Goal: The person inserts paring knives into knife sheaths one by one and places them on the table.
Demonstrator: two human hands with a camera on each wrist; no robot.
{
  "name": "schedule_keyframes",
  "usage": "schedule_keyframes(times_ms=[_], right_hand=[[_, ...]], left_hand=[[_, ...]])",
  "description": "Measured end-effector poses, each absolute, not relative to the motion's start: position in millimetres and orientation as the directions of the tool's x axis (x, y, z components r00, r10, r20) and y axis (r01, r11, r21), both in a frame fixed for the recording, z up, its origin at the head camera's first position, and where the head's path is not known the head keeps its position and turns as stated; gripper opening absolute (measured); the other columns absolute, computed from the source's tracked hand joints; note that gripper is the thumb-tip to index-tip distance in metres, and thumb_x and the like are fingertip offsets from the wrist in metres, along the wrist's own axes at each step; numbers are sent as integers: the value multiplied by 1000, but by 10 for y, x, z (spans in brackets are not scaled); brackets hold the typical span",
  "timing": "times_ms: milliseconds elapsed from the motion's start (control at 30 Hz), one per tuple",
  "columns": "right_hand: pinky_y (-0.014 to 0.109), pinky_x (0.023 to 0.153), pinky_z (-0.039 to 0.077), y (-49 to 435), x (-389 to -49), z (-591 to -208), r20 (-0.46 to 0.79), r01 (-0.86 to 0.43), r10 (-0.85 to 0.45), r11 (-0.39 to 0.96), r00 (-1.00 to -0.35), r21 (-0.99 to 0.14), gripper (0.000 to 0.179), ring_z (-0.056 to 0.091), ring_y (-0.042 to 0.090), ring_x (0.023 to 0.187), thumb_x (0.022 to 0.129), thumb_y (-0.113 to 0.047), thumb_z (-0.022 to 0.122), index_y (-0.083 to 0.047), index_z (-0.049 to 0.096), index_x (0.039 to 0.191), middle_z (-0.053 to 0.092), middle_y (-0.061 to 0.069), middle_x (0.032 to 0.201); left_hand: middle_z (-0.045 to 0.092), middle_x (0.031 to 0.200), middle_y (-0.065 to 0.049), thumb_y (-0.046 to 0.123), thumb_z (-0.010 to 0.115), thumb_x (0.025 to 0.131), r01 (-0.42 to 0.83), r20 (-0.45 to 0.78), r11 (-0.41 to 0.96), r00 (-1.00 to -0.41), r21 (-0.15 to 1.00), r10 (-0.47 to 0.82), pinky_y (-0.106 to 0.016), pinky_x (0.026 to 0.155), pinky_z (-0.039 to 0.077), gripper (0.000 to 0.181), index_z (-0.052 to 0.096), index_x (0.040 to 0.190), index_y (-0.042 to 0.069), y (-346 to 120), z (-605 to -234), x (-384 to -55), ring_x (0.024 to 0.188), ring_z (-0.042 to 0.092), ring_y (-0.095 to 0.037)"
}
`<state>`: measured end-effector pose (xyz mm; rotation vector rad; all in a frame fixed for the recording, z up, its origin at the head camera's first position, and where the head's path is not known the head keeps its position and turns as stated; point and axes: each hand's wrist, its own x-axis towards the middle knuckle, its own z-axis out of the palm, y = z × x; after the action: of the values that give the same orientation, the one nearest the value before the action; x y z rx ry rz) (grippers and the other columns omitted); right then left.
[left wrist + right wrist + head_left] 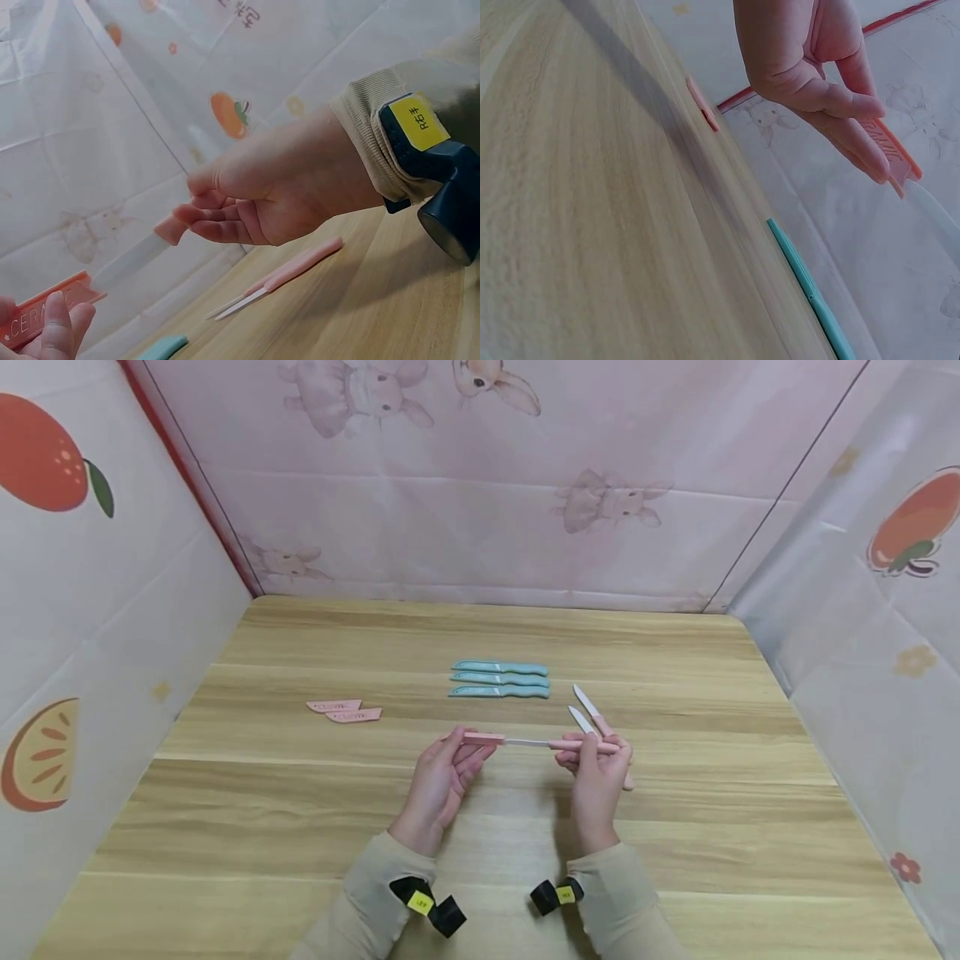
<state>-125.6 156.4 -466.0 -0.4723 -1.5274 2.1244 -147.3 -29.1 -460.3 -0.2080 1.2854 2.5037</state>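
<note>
My left hand holds a pink knife sheath between thumb and fingers, above the table. Opposite it, my right hand pinches the pink handle of a small knife. Its pale blade points left, in line with the sheath. In the left wrist view, the blade meets the mouth of the lettered sheath; how much lies inside is hidden. Beneath and beyond my right hand, two bare pink-handled knives lie on the table, partly covered by the hand.
Two pink sheaths lie overlapping at the left. Three turquoise knives in their sheaths lie in parallel behind my hands. The wooden table is bounded by printed cloth walls at the back and sides.
</note>
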Motion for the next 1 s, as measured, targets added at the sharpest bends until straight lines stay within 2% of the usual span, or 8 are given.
schedule_keyframes(times_ms=[167,367,667,1000], right_hand=[[28,61,57,1559,-1283,-4708,25,-201,563,-253,-826,-946,23,65,15,61,97,-11,48,-8,30,111,58,32,97],[29,63,57,1559,-1294,-4708,3,-176,557,-258,-831,-950,24,65,15,61,97,-13,48,-5,29,110,61,26,93],[30,65,57,1578,-1323,-4704,-39,-146,526,-306,-850,-941,20,65,20,63,97,-7,46,-8,30,108,57,35,101],[28,58,57,1533,-1348,-4748,22,-220,539,-305,-842,-927,16,64,18,58,96,-2,44,-6,31,104,59,32,92]], left_hand=[[66,107,-16,28,47,99,-344,-262,-537,-938,770,225,-17,70,54,30,55,112,2,-268,-4609,-1478,98,65,-21],[66,107,-17,26,44,100,-351,-270,-542,-936,764,226,-17,69,54,28,54,110,2,-241,-4607,-1476,98,65,-20],[66,107,-16,26,41,101,-357,-278,-557,-934,750,225,-17,69,53,29,54,111,2,-225,-4596,-1473,100,64,-22],[65,108,-18,25,40,102,-344,-251,-588,-939,732,236,-16,69,53,28,54,110,1,-206,-4600,-1471,103,62,-23]])
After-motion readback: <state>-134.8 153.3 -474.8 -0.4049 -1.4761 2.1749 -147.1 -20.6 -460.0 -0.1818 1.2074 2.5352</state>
